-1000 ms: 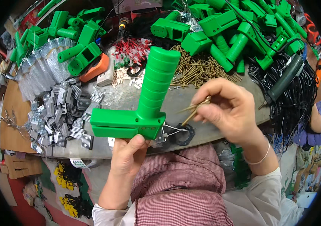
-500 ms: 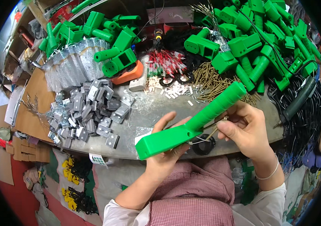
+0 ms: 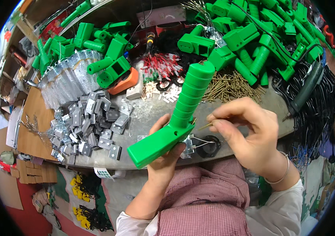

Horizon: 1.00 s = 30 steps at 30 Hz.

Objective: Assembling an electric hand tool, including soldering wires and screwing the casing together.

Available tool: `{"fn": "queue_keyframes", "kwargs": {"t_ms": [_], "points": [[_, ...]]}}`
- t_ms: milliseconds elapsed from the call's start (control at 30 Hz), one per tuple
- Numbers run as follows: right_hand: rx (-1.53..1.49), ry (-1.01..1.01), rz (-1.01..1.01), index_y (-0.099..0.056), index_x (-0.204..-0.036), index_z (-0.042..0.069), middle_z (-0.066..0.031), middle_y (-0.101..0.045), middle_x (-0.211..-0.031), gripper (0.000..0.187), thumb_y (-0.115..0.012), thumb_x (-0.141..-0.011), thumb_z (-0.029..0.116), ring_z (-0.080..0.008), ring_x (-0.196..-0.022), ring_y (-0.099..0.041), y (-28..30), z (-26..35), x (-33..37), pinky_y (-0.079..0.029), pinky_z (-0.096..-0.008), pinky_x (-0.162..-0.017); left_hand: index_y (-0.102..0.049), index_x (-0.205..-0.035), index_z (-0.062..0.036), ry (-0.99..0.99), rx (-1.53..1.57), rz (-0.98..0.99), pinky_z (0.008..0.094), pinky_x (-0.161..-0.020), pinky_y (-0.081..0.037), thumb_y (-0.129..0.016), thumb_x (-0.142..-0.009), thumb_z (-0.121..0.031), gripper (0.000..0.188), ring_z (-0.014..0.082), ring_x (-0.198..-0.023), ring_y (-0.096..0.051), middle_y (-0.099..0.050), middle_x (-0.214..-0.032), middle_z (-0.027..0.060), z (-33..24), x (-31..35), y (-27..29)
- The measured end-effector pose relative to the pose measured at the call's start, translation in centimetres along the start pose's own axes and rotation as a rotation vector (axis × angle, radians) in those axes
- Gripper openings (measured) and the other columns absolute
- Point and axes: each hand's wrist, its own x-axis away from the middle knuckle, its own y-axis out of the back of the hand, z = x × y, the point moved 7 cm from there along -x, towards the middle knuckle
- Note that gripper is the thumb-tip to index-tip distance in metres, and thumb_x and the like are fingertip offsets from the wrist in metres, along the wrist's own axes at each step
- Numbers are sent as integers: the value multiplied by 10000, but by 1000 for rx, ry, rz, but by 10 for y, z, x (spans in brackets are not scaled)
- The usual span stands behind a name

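Observation:
A green plastic housing with a ribbed handle point(image 3: 189, 98) is held over the table edge, its blocky end low and to the left. My left hand point(image 3: 162, 159) grips that blocky end from below, fingers partly hidden behind it. Just right of the joint between handle and block, my right hand point(image 3: 246, 131) pinches a thin brass-coloured screw point(image 3: 205, 126) between thumb and forefinger. The screw points toward the housing; whether its tip touches cannot be made out. Two white wires point(image 3: 202, 140) show beside the housing, near a black ring-shaped coil point(image 3: 209, 147).
Grey finned metal blocks point(image 3: 96, 122) lie heaped at left, by bubble-wrap sleeves point(image 3: 69, 78). Behind are red-wired parts point(image 3: 161, 65), white pieces point(image 3: 171, 93) and brass-coloured screws point(image 3: 234, 86). Green housings point(image 3: 250, 43) pile at the back; black cables point(image 3: 313, 102) lie right.
The green housing has turned more upright, its handle swinging left, and moved slightly left. My right hand has shifted the screw left, toward the housing's joint. The view has moved a little.

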Motion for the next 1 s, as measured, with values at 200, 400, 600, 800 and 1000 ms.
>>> {"fn": "queue_keyframes", "kwargs": {"t_ms": [200,400,600,800,1000], "points": [[73,96,90,-632,-959,-53,-118,-694,-904,129,-696,-847,-51,-188,-790,-723,-13,17,-2,-588,-268,-667,-370,-1439,37,-52,-149,145,389,-1053,-443,-756,-850,-101,718,280,-1251,-549,-550,-1365,189,-4,-1,-10],[-171,-84,-53,-491,-982,-5,-76,-638,-860,252,-705,-856,-45,-116,-770,-675,-5,0,-5,-546,-216,-666,-403,-1428,19,-334,-492,197,369,-968,-516,-712,-838,36,665,297,-1193,-606,-568,-1351,216,-30,-2,-23],[-245,-169,-9,-500,-986,-9,-74,-646,-825,270,-723,-840,-48,-83,-716,-648,5,-10,-8,-522,-195,-620,-678,-1163,-97,-376,-782,176,356,-850,-574,-803,-761,-108,421,275,-1021,-690,-619,-1289,135,-33,-15,-23],[-2,-10,-84,-583,-928,-31,-82,-650,-803,192,-745,-832,3,-136,-645,-629,21,-21,-5,-510,-253,-595,-639,-1181,-32,-343,-722,251,393,-821,-569,-757,-807,-125,403,362,-952,-698,-692,-1104,190,-34,-24,-43],[842,722,-44,-718,-1092,60,-154,-634,-1094,440,-734,-654,100,-261,-967,-628,20,7,7,-504,-416,-876,-625,-1118,54,432,40,260,306,-841,-528,-804,-769,-59,408,187,-1019,-643,-672,-1070,111,-22,-42,-37]]}}
